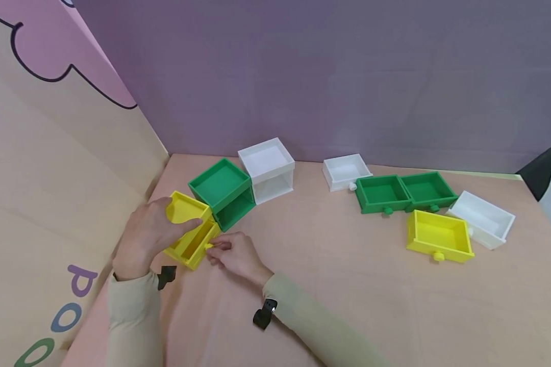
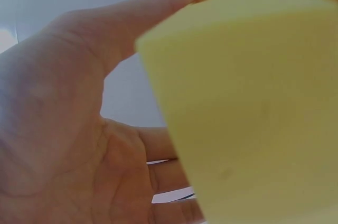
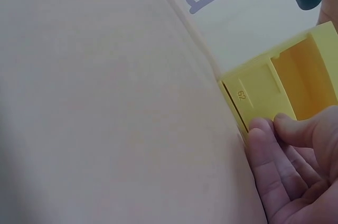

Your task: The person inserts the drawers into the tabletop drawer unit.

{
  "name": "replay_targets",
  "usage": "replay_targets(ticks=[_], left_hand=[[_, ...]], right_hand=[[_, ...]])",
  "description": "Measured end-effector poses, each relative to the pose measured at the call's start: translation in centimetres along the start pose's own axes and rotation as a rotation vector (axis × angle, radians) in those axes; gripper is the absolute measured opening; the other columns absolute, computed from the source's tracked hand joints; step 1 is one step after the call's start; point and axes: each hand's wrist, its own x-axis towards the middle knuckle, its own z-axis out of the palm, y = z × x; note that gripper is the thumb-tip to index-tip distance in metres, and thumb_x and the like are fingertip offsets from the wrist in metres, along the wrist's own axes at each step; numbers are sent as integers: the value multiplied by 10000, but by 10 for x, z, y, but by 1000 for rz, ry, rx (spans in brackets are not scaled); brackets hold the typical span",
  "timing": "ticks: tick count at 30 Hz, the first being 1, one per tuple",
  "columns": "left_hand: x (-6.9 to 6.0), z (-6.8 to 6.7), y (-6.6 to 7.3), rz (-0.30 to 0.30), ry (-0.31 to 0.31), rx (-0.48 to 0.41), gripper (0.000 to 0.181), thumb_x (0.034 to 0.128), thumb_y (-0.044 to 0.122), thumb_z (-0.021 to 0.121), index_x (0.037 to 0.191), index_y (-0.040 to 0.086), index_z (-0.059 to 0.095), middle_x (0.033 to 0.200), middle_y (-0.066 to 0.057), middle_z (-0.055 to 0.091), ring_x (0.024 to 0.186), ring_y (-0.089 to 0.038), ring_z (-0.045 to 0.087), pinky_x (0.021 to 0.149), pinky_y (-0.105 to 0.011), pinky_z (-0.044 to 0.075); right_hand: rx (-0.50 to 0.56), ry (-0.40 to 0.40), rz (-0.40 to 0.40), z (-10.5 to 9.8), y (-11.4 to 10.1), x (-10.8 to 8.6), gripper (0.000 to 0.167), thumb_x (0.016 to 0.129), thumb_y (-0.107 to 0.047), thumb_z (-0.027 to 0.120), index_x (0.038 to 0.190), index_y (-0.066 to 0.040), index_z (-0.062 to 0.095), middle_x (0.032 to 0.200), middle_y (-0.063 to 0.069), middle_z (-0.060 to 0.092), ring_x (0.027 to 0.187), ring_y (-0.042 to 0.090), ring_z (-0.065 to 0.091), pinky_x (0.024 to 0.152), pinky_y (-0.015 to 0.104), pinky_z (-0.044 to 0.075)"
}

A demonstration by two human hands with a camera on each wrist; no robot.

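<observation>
At far edge, white cabinet [image 1: 267,157]; green cabinet [image 1: 220,184] just beside yellow cabinet [image 1: 183,209], left hand [image 1: 148,232] gripping it; right hand [image 1: 239,255] pinches its drawer [image 1: 199,257], seemingly by knob [image 1: 208,246]

Yellow cabinet [image 1: 185,208] at the left hand [image 1: 147,232]; yellow drawer [image 1: 199,255] with yellow knob [image 1: 208,246] at the right hand [image 1: 239,257]. Beyond the hands, a green cabinet [image 1: 221,183] and a white cabinet [image 1: 267,160]. Well right of the right hand: two green drawers [image 1: 380,193], two white drawers [image 1: 348,168], another yellow one [image 1: 441,234]. Peach counter [image 1: 330,285] beneath. Left of the left hand, a cream panel [image 1: 50,163] bears a black-outlined pink shape [image 1: 50,46].
</observation>
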Motion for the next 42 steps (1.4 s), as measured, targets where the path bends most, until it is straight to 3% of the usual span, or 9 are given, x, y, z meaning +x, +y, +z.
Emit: replay_targets(ticks=[17,27,34,42], left_hand=[[-1,1,3,31,25,23,819,905,550,764,1376,-95,579,1153,-256,690,965,-386,636,818,-518,603],[-2,2,8,38,8,57,822,973,522,674,1491,-94,506,1337,-310,637,1094,-455,613,956,-615,555],[-5,3,12,34,-8,57,782,985,467,682,1541,-41,471,1401,-299,596,1124,-468,595,962,-629,565],[-4,4,17,46,-1,88,768,1004,422,661,1561,-60,444,1434,-312,580,1163,-462,605,1000,-619,567]], right_hand=[[-1,2,-17,0,3,-4,222,987,-108,762,1196,-32,768,864,72,782,691,125,735,673,219,613],[-15,5,-29,-7,2,-18,288,999,-184,761,1263,-71,752,853,47,781,693,126,737,729,191,581],[-44,-8,-14,-22,6,-33,287,1021,-218,731,1275,-84,748,898,5,781,734,149,747,708,226,597],[-69,9,-41,-54,12,-51,289,1016,-220,731,1257,-61,756,913,66,798,729,161,754,673,236,576]])
